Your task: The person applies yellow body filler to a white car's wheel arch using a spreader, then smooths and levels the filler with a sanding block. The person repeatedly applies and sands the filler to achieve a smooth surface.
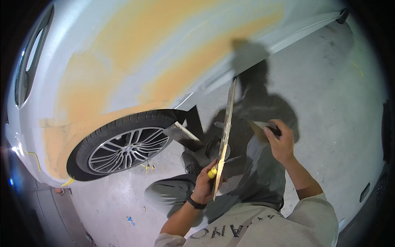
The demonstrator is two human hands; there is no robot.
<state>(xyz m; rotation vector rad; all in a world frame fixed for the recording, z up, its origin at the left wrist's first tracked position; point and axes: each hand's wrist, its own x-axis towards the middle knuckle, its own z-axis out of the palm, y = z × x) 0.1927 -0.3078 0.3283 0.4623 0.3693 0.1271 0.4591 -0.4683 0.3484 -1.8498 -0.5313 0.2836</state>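
A long thin board [225,142], seen nearly edge-on, was grasped near its lower end by the left hand [203,186]. A flat-bladed spreader [258,128] was pinched between the thumb and fingers of the right hand [283,142], apart from the board. Both were held above the floor [329,103], beside an orange-patched car body [135,45] and its wheel [127,150].
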